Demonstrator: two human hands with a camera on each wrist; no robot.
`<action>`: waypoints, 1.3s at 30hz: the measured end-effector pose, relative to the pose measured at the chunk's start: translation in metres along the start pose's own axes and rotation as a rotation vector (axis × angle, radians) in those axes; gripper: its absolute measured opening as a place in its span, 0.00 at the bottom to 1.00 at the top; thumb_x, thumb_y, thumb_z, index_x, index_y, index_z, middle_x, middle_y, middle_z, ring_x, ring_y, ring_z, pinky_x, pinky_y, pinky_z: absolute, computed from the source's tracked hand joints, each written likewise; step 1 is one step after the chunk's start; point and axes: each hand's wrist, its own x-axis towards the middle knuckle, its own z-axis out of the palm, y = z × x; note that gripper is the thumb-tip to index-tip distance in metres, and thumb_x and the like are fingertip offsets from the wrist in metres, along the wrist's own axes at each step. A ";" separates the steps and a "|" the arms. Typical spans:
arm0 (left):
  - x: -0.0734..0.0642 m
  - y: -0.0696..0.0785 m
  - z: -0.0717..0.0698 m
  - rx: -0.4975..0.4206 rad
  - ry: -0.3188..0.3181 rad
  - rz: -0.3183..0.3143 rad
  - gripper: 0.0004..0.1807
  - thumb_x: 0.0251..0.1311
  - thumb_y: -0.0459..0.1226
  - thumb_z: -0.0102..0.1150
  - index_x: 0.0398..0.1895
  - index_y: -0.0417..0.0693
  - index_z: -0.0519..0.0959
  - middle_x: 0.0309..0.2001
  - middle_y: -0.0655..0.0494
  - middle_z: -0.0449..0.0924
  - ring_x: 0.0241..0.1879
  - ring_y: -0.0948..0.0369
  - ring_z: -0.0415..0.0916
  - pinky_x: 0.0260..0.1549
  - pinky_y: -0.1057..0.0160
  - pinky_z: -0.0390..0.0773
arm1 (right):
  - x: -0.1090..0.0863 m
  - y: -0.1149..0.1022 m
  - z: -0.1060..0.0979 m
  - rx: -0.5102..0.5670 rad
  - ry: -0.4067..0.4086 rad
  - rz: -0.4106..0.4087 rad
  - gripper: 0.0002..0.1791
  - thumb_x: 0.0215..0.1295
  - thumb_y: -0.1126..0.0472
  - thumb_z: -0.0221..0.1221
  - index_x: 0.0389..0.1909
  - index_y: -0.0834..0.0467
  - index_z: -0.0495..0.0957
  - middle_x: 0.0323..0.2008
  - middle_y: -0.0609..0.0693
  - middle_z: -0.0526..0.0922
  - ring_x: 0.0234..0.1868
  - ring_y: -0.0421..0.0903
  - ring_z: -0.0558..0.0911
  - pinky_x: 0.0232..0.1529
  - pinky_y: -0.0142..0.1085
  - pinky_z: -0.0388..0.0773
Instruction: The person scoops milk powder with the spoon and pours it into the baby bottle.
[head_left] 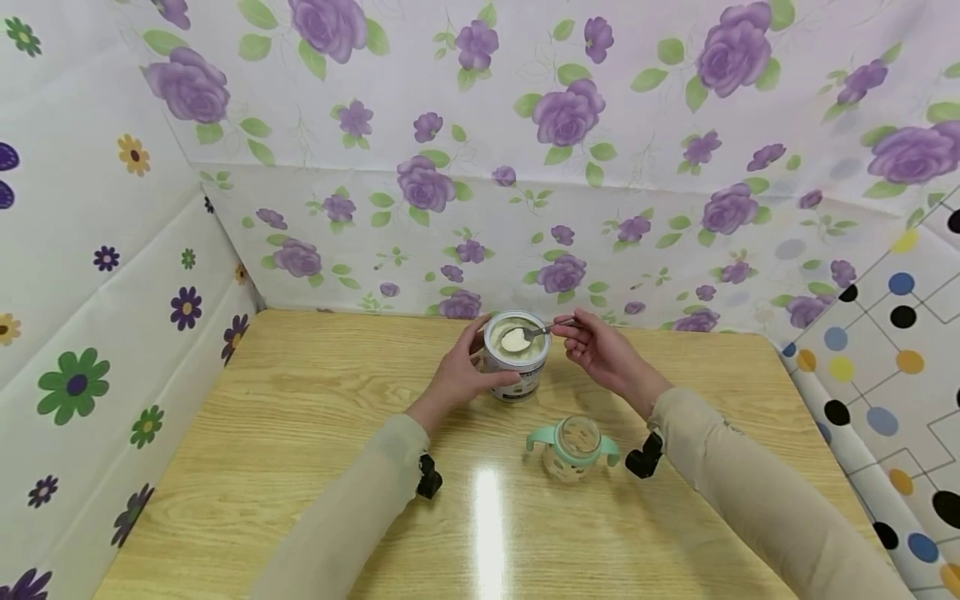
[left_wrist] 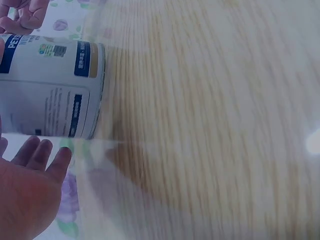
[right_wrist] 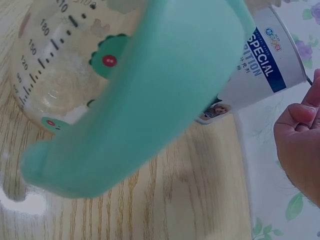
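A white powder can (head_left: 517,387) with its top off stands near the table's back edge. My left hand (head_left: 463,368) holds it from the left, thumb across its front and fingers around the far side. Over the can's mouth is a metal spoon (head_left: 538,332) heaped with pale powder (head_left: 516,340). My right hand (head_left: 604,357) pinches the spoon's handle, right of the rim. In the right wrist view the spoon's bowl is out of sight. Nearer me stands a clear baby bottle (head_left: 567,472) without a lid, with mint-green handles (right_wrist: 150,110) and printed measuring marks.
The wooden table (head_left: 300,417) meets a flower-printed cloth wall (head_left: 337,242) right behind the can. Patterned cloth also hangs at the left and right sides. The bottle stands between my forearms, close to the black right wrist camera (head_left: 643,458).
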 end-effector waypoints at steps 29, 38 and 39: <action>-0.078 0.036 0.043 0.149 -0.245 0.180 0.55 0.50 0.44 0.88 0.81 0.54 0.67 0.75 0.56 0.73 0.73 0.48 0.71 0.73 0.48 0.71 | -0.002 -0.004 0.001 -0.018 -0.024 0.007 0.23 0.89 0.49 0.45 0.49 0.59 0.85 0.39 0.49 0.91 0.32 0.39 0.80 0.35 0.31 0.75; -0.070 0.031 0.081 0.122 -0.282 0.229 0.54 0.51 0.46 0.87 0.81 0.58 0.67 0.75 0.60 0.72 0.74 0.54 0.71 0.74 0.48 0.70 | -0.002 -0.002 0.000 -0.021 -0.042 0.001 0.24 0.89 0.49 0.45 0.49 0.59 0.86 0.40 0.49 0.92 0.32 0.39 0.80 0.35 0.31 0.76; -0.068 0.030 0.084 0.116 -0.280 0.232 0.54 0.51 0.45 0.87 0.81 0.58 0.68 0.75 0.60 0.73 0.73 0.56 0.72 0.73 0.49 0.71 | -0.002 -0.002 -0.001 -0.019 -0.045 0.003 0.24 0.89 0.49 0.45 0.49 0.59 0.86 0.40 0.49 0.92 0.32 0.39 0.80 0.36 0.31 0.76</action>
